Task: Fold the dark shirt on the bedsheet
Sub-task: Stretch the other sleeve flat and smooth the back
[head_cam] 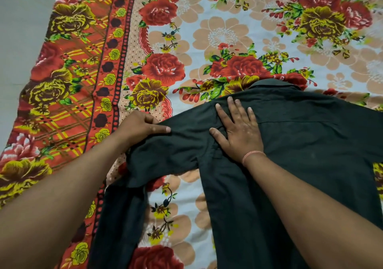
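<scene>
A: Place of the dark shirt [300,144]?
B: Flat on the flowered bedsheet [217,36], in the centre and lower right of the frame, with the collar [273,84] pointing to the upper edge.
A: And the right hand [238,127]?
B: Spread wide and pressed flat on the shirt just below the collar, near the shoulder seam. With a pink thread [253,155] around the wrist.
A: The left hand [141,126]?
B: In the centre left, curled and pinching the upper edge of 1 sleeve [165,154], thumb on top of the cloth. Rest of this sleeve bent down toward the lower left edge of the frame.
A: Outside the bedsheet?
B: Only pale floor [16,30], along the left and upper edges.
</scene>
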